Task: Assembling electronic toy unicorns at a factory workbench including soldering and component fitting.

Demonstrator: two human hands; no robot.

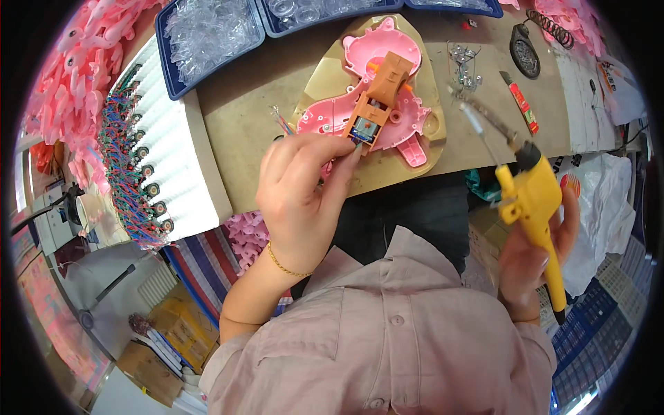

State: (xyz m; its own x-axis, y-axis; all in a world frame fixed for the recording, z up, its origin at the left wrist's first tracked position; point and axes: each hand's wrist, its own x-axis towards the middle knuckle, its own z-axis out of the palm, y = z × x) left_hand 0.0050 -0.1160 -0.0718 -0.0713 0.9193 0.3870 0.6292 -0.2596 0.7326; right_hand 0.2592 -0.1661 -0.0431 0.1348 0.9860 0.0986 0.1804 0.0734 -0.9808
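My right hand (526,266) grips a yellow soldering gun (536,200), its metal tip and thin feed tube angled up over the table's near edge. The thumb and fingertips of my left hand (301,180) are pressed together at the near end of an orange-brown gearbox (387,83); what they pinch is too small to make out. A small silver motor (365,128) shows inside the gearbox. It rests on a pink animal-shaped plastic shell (325,114), which lies in a tan shaped holder (321,83). Thin wire ends (280,119) stick up just left of the shell.
Blue trays (259,31) of clear plastic parts line the back. Wired round parts (153,188) sit along a white ridged rack (183,149) at left, beside piled pink shells (76,76). Farther right are small metal parts (465,66), a red-green tube (522,107) and a black coiled-wire stand (524,52).
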